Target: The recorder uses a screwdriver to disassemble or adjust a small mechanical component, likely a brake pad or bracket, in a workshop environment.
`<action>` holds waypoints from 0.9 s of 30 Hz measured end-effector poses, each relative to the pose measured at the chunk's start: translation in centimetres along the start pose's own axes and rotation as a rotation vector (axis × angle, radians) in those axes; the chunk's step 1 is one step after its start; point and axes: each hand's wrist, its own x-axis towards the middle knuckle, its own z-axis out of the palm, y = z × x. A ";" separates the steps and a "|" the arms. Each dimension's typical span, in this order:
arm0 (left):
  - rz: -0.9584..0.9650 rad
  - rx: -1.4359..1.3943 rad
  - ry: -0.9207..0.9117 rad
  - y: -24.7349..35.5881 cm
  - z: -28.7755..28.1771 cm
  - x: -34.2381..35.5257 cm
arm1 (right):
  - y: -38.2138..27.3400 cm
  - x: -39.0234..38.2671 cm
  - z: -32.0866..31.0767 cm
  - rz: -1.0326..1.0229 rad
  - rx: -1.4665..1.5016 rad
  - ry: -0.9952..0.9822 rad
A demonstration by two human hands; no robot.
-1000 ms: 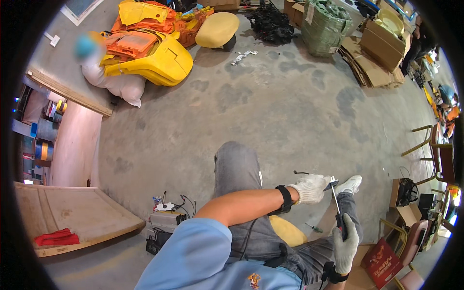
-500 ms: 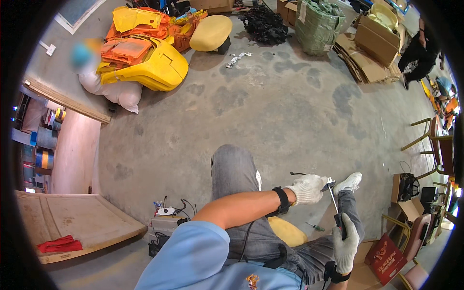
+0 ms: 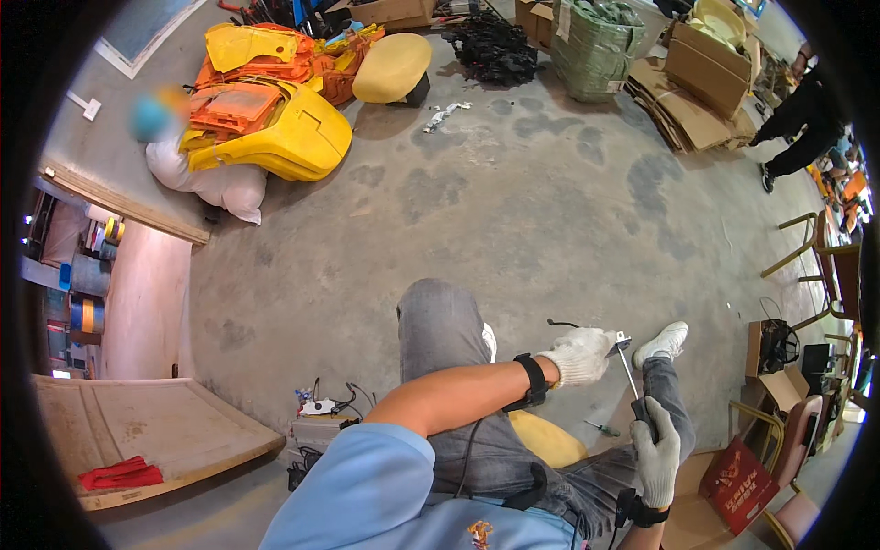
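Note:
My left hand [image 3: 579,356], in a white knit glove, is closed around a small dark part with a pale metal piece [image 3: 621,343] at its fingertips. A short black cable [image 3: 562,323] sticks out beside that glove; whether it joins the part, I cannot tell. Gripped in my gloved right hand [image 3: 657,454] is a screwdriver [image 3: 629,374] with a dark handle and a long bright shaft. Its shaft points up and left, and the tip meets the small part. My fingers hide most of the part.
A yellow seat pad [image 3: 547,440] is under me, and a second screwdriver [image 3: 602,428] lies on the floor. At left are a metal box with wires [image 3: 318,425] and a wooden panel [image 3: 183,426]. A red bag [image 3: 738,486] and chairs stand right. Yellow covers [image 3: 302,133] are piled far left.
The view has shifted slightly. Both hands keep their grips, with the screwdriver tip still at the small part. A person at the far right has changed leg position.

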 end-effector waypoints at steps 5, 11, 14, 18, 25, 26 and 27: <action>-0.031 -0.007 -0.015 0.3 -0.8 -0.3 | -0.8 0.1 0.2 0.018 0.061 0.015; 0.095 -0.042 0.124 0.7 -0.5 -0.8 | -1.5 0.0 -0.1 0.062 0.086 0.023; 0.073 -0.156 0.210 0.4 -1.1 -0.6 | -1.2 0.0 -0.4 0.058 0.144 -0.004; -0.039 -0.339 0.209 -0.3 -2.5 0.6 | 0.5 -0.2 -0.6 0.190 0.562 0.078; -0.034 -1.121 -0.150 0.1 -2.6 0.9 | 3.4 0.6 1.1 0.278 1.005 -0.040; -0.023 -1.152 -0.172 0.3 -2.6 0.7 | 3.4 0.7 1.3 0.278 1.077 -0.082; -0.014 -1.184 -0.193 0.3 -2.7 0.6 | 3.4 0.8 1.5 0.262 1.085 -0.068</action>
